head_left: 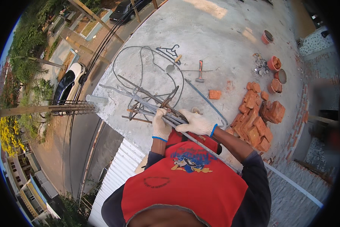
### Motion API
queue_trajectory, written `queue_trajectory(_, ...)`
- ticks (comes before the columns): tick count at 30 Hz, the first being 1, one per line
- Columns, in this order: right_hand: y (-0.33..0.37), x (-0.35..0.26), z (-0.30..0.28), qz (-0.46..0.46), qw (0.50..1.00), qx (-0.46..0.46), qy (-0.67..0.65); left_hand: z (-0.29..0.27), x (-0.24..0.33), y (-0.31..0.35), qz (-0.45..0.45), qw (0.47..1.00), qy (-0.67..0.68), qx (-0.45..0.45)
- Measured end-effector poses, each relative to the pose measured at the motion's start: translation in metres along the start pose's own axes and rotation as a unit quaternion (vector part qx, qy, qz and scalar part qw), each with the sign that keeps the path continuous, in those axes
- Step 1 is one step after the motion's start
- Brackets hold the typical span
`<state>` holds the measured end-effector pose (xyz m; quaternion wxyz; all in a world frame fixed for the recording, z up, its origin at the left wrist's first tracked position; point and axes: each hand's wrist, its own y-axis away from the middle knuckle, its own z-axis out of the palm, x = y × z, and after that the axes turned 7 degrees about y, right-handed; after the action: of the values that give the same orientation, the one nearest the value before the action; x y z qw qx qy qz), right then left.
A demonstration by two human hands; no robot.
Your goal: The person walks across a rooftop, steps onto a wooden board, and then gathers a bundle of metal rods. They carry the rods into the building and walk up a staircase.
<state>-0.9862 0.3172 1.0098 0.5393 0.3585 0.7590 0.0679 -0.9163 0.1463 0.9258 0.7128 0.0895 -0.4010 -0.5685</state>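
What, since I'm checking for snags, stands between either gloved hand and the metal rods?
Nothing visible does: the left hand and right hand both hold the metal rods. The hammer and trowel lie farther ahead, clear of both.

The left hand (161,126) and the right hand (195,123) (both in pale gloves (162,131) with blue cuffs (213,130)) gripped a bundle of rods (146,102) in front of a red shirt (204,185). Beyond, a trowel (170,69), a hammer (201,68), a hanger (171,49) and looped cable (183,81) lay on the concrete floor (223,41). To the right, a lone brick (215,94) lay near a pile of bricks (253,126), with reddish buckets (265,38) farther off.
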Motion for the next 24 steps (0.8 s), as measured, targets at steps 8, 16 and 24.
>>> queue_trajectory(8, -0.006, 0.000, 0.021, 0.014, 0.997, -0.011, 0.070, -0.008, -0.003, -0.001, -0.013, 0.999, 0.018, -0.043)
queue_trajectory(16, -0.008, 0.007, 0.029, -0.019, 0.990, 0.060, 0.130, -0.023, -0.018, -0.031, -0.052, 0.993, 0.086, -0.055)
queue_trajectory(24, -0.003, 0.003, 0.039, -0.060, 0.961, 0.145, 0.230, -0.020, -0.020, -0.039, -0.087, 0.972, 0.136, -0.169)
